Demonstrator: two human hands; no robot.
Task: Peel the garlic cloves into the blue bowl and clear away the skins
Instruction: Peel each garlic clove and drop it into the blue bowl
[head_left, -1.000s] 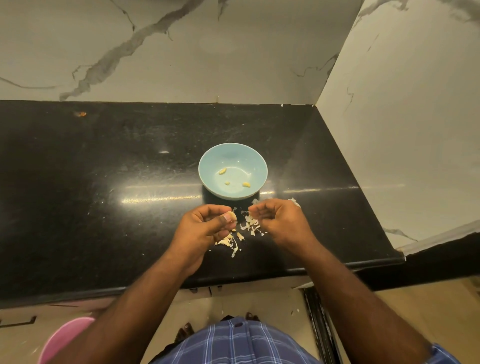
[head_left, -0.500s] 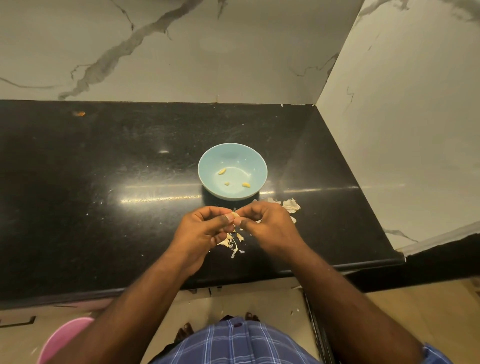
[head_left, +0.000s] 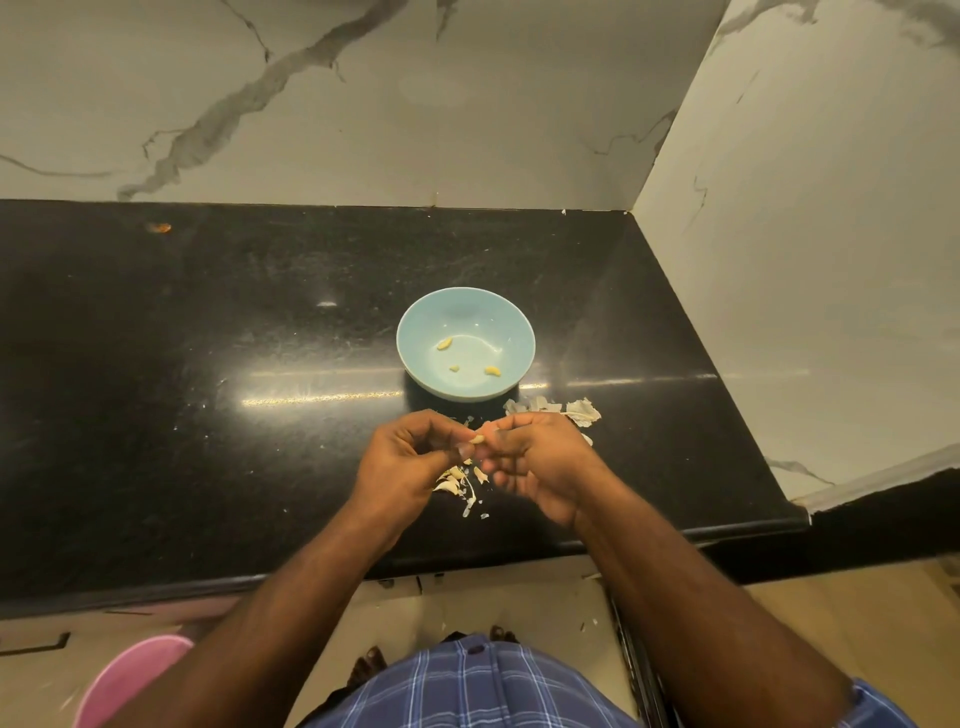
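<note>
Down at my far left, a pink rounded tub (head_left: 132, 675) sits on the floor; I cannot see into it. On the glossy black stone counter (head_left: 208, 415), my left hand (head_left: 402, 462) is curled, its thumb and fingertips pinching a small pale garlic clove (head_left: 478, 439). My right hand (head_left: 540, 465) meets it there, fingers curled and nipping the same clove from the other side. Under my hands lies a scatter of dry, papery skins (head_left: 462, 486), thin and curled. Just beyond, the smooth round blue bowl (head_left: 415, 338) holds three small yellowish peeled pieces (head_left: 492, 370), well apart from each other. To its right lie larger whitish flakes of skin (head_left: 582, 408), crumpled, touching the counter near my right knuckles.
</note>
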